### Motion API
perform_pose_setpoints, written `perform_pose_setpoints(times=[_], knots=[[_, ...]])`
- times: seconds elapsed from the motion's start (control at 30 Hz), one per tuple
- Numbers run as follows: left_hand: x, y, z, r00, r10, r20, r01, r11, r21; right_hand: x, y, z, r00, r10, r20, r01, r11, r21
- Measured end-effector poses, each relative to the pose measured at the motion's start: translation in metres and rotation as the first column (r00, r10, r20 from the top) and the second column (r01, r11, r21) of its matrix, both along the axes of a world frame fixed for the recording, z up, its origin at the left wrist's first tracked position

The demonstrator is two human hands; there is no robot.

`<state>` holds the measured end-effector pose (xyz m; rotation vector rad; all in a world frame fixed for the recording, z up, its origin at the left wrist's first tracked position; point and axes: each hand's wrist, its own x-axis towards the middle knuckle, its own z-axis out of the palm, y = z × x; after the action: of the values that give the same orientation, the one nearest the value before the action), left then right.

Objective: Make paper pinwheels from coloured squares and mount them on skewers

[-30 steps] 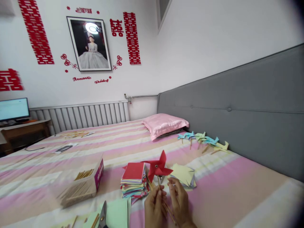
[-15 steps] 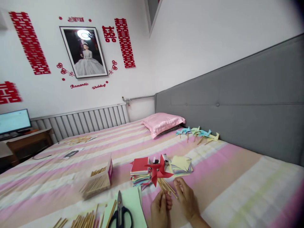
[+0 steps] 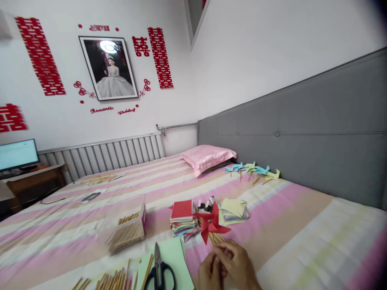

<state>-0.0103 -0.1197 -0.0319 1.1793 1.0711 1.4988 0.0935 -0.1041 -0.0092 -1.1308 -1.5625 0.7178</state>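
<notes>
Hands at bottom centre, left hand (image 3: 209, 273) and right hand (image 3: 237, 264) pressed together, pinching wooden stick of red paper pinwheel (image 3: 211, 225), black-handled scissors (image 3: 159, 272) lower left on striped bed (image 3: 287, 225).

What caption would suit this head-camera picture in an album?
Both hands hold a red paper pinwheel by its stick above a striped bed, beside stacked coloured paper.
</notes>
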Motion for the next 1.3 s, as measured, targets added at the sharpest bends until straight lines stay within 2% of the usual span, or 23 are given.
perform_pose_setpoints(times=[0.33,0.6,0.93,1.3], knots=[[-0.001,0.006,-0.012,0.996,0.054,0.067,-0.054,0.998,-0.011,-0.008,0.003,-0.002,0.999,0.049,0.013,-0.050,0.998,0.032],[-0.001,0.007,-0.017,0.990,0.133,0.057,-0.128,0.988,-0.084,-0.008,0.005,0.000,0.998,0.012,-0.056,-0.010,1.000,0.029],[0.003,0.002,-0.008,0.981,0.194,0.014,-0.191,0.974,-0.121,-0.008,0.005,0.000,0.997,0.005,-0.076,-0.005,1.000,-0.004],[0.003,0.000,-0.002,0.983,0.183,0.003,-0.181,0.974,-0.140,-0.007,0.003,0.003,0.998,-0.015,-0.056,0.015,1.000,-0.005]])
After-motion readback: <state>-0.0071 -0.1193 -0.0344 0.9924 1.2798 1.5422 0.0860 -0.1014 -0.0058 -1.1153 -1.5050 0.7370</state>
